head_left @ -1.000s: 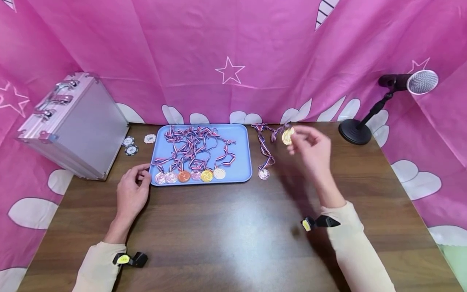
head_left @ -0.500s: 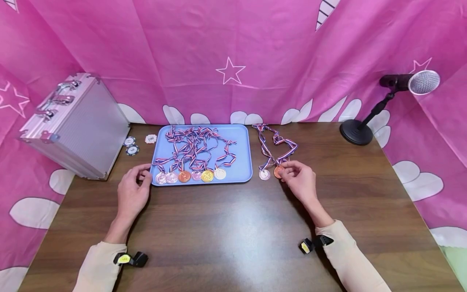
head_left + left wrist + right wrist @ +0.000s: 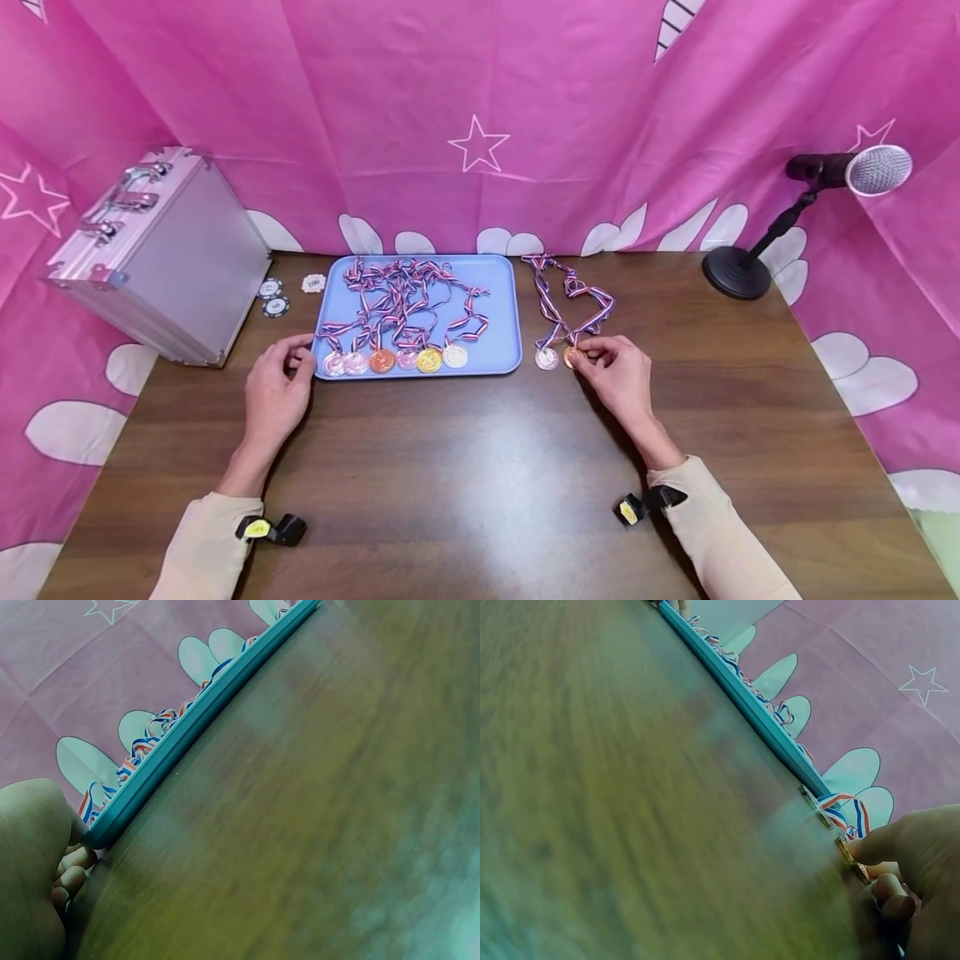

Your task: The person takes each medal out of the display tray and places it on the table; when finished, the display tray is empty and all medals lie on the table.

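Observation:
A blue tray point(image 3: 502, 317) holds several medals point(image 3: 405, 359) in a row with tangled striped ribbons. Right of the tray, two medals lie on the brown table point(image 3: 465, 475): a silver medal point(image 3: 546, 359) and a gold-bronze medal point(image 3: 573, 357). My right hand point(image 3: 615, 375) pinches that gold-bronze medal point(image 3: 853, 860) flat against the table, its ribbon point(image 3: 588, 304) stretched away. My left hand point(image 3: 276, 392) rests at the tray's front left corner point(image 3: 101, 832), fingers curled against the rim.
A silver metal case point(image 3: 150, 258) stands at the left, with three poker chips point(image 3: 273, 298) beside it. A microphone on a round black stand point(image 3: 738, 271) sits at the back right. Pink cloth walls the table on three sides.
My right hand brought the gold-bronze medal down from the air near the table's back and set it beside the silver medal. The left hand stayed at the tray corner.

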Action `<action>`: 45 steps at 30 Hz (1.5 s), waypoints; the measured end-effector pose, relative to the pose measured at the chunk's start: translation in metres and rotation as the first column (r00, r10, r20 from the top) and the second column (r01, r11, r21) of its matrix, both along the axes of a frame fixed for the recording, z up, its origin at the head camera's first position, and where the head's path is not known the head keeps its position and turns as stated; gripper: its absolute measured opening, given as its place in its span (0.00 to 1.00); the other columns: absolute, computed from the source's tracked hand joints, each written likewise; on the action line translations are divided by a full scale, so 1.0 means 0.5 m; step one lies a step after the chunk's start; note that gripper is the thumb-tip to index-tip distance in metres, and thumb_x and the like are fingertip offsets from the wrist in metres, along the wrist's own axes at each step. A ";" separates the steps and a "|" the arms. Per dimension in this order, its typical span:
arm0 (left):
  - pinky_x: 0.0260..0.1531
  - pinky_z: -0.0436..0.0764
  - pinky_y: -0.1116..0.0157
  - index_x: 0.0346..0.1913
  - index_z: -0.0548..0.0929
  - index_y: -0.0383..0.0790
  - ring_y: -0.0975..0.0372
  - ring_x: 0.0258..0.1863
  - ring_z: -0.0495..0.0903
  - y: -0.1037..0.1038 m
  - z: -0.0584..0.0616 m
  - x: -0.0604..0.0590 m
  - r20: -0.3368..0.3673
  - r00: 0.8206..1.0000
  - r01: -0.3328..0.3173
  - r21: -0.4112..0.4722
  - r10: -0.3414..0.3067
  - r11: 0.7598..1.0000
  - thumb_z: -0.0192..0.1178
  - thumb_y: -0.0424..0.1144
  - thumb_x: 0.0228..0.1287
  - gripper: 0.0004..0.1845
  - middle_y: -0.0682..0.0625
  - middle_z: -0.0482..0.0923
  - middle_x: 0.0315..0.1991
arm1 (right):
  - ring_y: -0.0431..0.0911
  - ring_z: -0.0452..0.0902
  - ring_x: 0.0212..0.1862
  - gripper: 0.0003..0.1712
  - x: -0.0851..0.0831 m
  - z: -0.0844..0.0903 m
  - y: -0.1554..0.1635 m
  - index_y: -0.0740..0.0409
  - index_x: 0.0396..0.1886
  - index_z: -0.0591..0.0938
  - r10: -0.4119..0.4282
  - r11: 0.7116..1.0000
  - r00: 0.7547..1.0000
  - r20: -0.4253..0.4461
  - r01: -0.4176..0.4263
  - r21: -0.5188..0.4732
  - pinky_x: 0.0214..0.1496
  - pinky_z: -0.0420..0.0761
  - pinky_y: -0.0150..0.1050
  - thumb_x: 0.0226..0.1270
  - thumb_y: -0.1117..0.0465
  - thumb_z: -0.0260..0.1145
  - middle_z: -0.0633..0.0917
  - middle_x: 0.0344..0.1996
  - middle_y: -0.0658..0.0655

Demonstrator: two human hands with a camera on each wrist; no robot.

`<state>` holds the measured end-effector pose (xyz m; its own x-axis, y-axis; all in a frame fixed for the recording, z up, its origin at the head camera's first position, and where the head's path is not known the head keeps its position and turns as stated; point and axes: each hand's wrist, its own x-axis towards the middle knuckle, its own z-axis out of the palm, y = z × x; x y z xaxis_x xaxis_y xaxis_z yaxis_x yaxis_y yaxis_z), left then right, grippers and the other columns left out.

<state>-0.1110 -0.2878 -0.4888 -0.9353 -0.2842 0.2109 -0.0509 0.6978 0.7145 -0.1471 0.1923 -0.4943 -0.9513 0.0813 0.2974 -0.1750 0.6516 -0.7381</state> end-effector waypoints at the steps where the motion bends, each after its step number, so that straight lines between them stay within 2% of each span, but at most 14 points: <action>1: 0.50 0.66 0.53 0.67 0.85 0.31 0.48 0.48 0.75 0.000 0.000 0.001 0.002 1.000 -0.001 0.001 0.001 1.000 0.56 0.35 0.82 0.19 0.36 0.82 0.47 | 0.48 0.82 0.33 0.08 0.000 0.000 -0.001 0.59 0.38 0.96 0.001 1.000 1.000 -0.002 -0.001 0.000 0.39 0.70 0.31 0.61 0.62 0.86 0.89 0.30 0.57; 5: 0.51 0.67 0.52 0.67 0.85 0.31 0.48 0.48 0.75 0.000 0.001 0.001 0.007 1.000 -0.004 0.001 0.004 1.000 0.55 0.36 0.82 0.19 0.35 0.82 0.48 | 0.44 0.80 0.32 0.08 0.000 -0.001 -0.002 0.59 0.38 0.96 -0.002 1.000 1.000 -0.019 0.002 -0.007 0.39 0.70 0.28 0.60 0.63 0.86 0.89 0.29 0.57; 11: 0.52 0.67 0.51 0.68 0.84 0.31 0.46 0.50 0.75 0.003 0.005 0.001 0.021 1.000 -0.007 0.006 0.007 1.000 0.55 0.36 0.83 0.20 0.35 0.82 0.50 | 0.36 0.77 0.29 0.09 0.006 0.005 -0.006 0.60 0.39 0.96 -0.015 0.998 0.999 -0.029 0.012 -0.069 0.36 0.70 0.24 0.59 0.66 0.86 0.90 0.29 0.57; 15: 0.52 0.67 0.52 0.68 0.84 0.31 0.46 0.50 0.76 0.004 0.006 0.000 0.018 1.000 0.000 0.001 0.000 1.000 0.55 0.36 0.83 0.19 0.35 0.82 0.50 | 0.35 0.75 0.27 0.09 0.013 0.013 -0.017 0.61 0.39 0.95 -0.017 0.996 0.999 -0.044 0.014 -0.085 0.34 0.70 0.25 0.59 0.67 0.86 0.90 0.29 0.57; 23: 0.51 0.67 0.52 0.67 0.85 0.31 0.47 0.49 0.75 0.003 0.006 0.000 0.006 1.000 0.005 -0.002 -0.005 1.000 0.56 0.35 0.82 0.19 0.36 0.82 0.49 | 0.38 0.75 0.28 0.07 0.024 0.042 -0.078 0.60 0.37 0.96 0.093 0.992 0.990 -0.104 -0.101 -0.080 0.33 0.70 0.27 0.60 0.66 0.85 0.86 0.27 0.55; 30: 0.50 0.67 0.53 0.67 0.84 0.31 0.47 0.49 0.75 0.002 0.004 0.003 0.011 1.000 -0.004 0.003 0.004 1.000 0.56 0.34 0.82 0.18 0.36 0.82 0.48 | 0.40 0.78 0.27 0.08 0.016 0.058 -0.155 0.60 0.38 0.95 0.229 0.972 0.967 -0.114 -0.233 -0.019 0.35 0.75 0.33 0.60 0.64 0.86 0.86 0.27 0.53; 35: 0.51 0.67 0.52 0.68 0.84 0.32 0.47 0.49 0.75 0.001 0.000 0.004 0.023 1.000 -0.010 0.004 0.010 1.000 0.56 0.35 0.83 0.19 0.36 0.82 0.49 | 0.42 0.79 0.27 0.09 0.007 0.059 -0.208 0.60 0.38 0.95 0.301 0.954 0.949 -0.099 -0.298 0.040 0.33 0.78 0.38 0.62 0.62 0.86 0.87 0.28 0.54; 41: 0.51 0.67 0.53 0.67 0.84 0.32 0.47 0.49 0.75 -0.001 -0.001 0.003 0.020 1.000 -0.012 0.003 0.012 1.000 0.56 0.35 0.83 0.19 0.36 0.82 0.49 | 0.44 0.81 0.29 0.11 -0.005 0.056 -0.263 0.60 0.40 0.95 0.338 0.939 0.939 -0.064 -0.333 0.084 0.35 0.80 0.38 0.61 0.60 0.86 0.89 0.31 0.54; 45: 0.51 0.67 0.53 0.68 0.84 0.32 0.47 0.50 0.75 -0.001 0.000 0.004 0.025 1.000 -0.008 0.004 0.008 1.000 0.55 0.36 0.83 0.19 0.36 0.82 0.49 | 0.45 0.84 0.34 0.15 -0.014 0.055 -0.289 0.58 0.42 0.95 0.331 0.933 0.943 -0.020 -0.325 0.153 0.41 0.83 0.42 0.60 0.55 0.88 0.89 0.34 0.53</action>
